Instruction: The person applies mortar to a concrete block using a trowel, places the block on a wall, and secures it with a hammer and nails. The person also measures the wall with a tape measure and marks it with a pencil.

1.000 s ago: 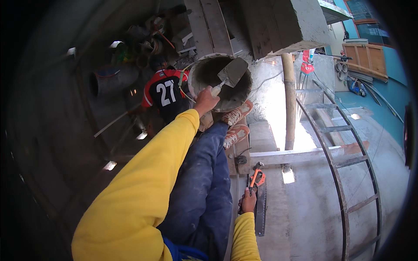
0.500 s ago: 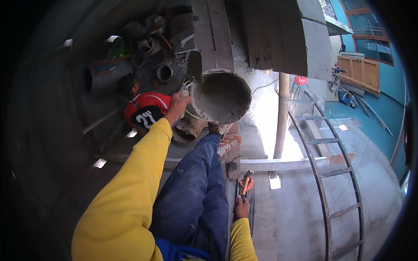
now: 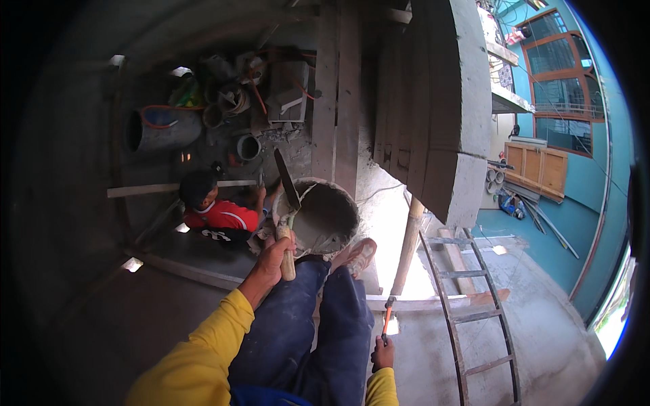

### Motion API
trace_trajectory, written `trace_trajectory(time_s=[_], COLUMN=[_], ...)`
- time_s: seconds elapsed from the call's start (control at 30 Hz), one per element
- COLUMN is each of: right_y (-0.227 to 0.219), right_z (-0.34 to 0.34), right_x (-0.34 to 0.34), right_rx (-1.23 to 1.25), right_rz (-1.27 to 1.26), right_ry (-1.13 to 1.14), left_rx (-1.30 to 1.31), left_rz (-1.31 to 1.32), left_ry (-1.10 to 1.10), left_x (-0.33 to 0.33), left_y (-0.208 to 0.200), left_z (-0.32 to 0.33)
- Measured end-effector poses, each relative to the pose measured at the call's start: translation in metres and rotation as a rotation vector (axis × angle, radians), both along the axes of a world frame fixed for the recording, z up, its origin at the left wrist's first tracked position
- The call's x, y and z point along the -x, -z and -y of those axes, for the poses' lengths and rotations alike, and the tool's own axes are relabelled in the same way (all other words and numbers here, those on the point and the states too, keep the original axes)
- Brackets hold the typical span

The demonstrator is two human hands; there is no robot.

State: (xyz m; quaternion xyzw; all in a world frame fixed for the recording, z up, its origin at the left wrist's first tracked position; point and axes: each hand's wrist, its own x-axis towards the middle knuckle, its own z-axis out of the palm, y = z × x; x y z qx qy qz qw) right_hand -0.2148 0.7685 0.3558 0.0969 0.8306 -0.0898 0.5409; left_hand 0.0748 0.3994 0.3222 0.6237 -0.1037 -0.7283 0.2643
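My left hand (image 3: 273, 260) is closed around the wooden handle of a trowel (image 3: 288, 181), whose dark blade points up and away from me. The trowel crosses the left side of a round bucket (image 3: 353, 203) with grey mortar (image 3: 325, 216) in it. Beside my right leg, my right hand (image 3: 382, 354) grips the handle of a hammer (image 3: 387, 320) with an orange shaft, its head pointing away from me. My legs (image 3: 284, 331) stretch out towards the bucket, and a shoe (image 3: 357, 258) shows beside its near right rim.
Close left of the bucket is a co-worker in a red and black shirt (image 3: 230, 215), lower down. A ladder (image 3: 450, 318) leans at the right, near a wooden post (image 3: 410, 237). Concrete beams (image 3: 433, 122) rise ahead. Pipes and containers (image 3: 166, 132) lie far left.
My left hand has drawn back towards me, and the trowel now shows clearly. The hammer has lifted off the spot beside a saw. The co-worker's head and arms have come nearer the bucket.
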Motion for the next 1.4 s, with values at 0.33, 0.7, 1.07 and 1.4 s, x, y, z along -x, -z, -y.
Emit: trace_trajectory(time_s=[0.33, 0.7, 1.07, 1.4], right_y=[0.021, 0.065, 0.182, 0.369], right_z=[0.111, 0.373, 0.824, 1.224], right_x=[0.041, 0.075, 0.071, 0.032], right_rx=[-0.027, 0.113, 0.544, 0.659], right_rz=[0.068, 0.2, -0.199, -0.358], right_ry=[-0.475, -0.392, -0.925, -1.2], left_rx=[0.042, 0.103, 0.133, 0.0], left_rz=[0.19, 0.1, 0.157, 0.15], left_ry=[-0.253, -0.645, -0.701, -0.611], left_x=[0.003, -0.048, -0.04, -0.003], left_y=[-0.069, -0.039, -0.035, 0.013], left_z=[0.131, 0.274, 0.455, 0.572])
